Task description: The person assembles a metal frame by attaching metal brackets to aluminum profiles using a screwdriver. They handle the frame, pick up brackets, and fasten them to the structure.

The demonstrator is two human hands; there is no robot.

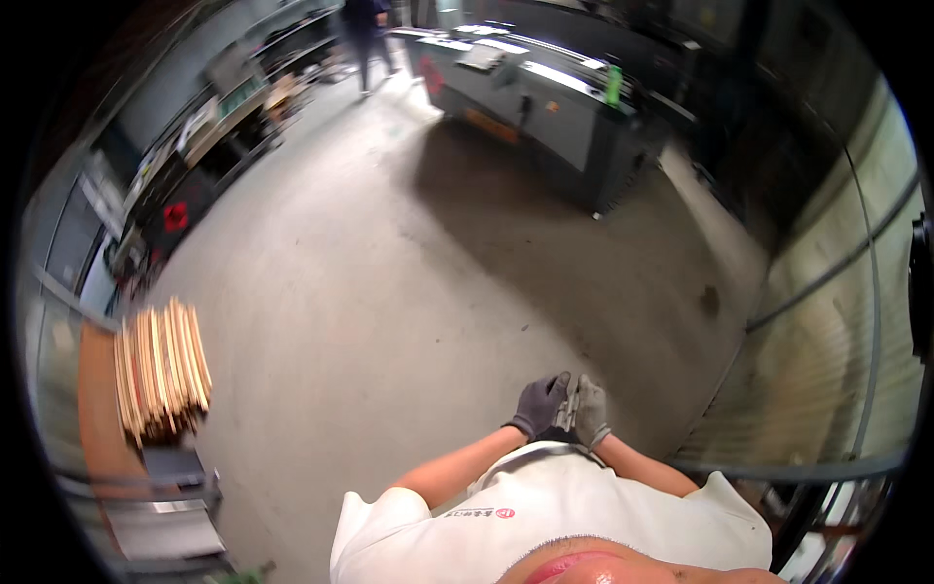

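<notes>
Two-handed, holding slim, metallic-looking pieces (567,413) between dark, matte-gloved left hand (541,405) and paler-gloved right hand (591,414), curled close together above smooth, grey floor (341,292).

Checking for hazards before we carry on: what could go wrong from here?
The grey pieces, held between the left hand and right hand, could slip from the gloves and drop.
The dark patch on the floor might be slick underfoot; I can't tell whether it is wet.
The green bottle near the end of the machine might topple if bumped.
</notes>
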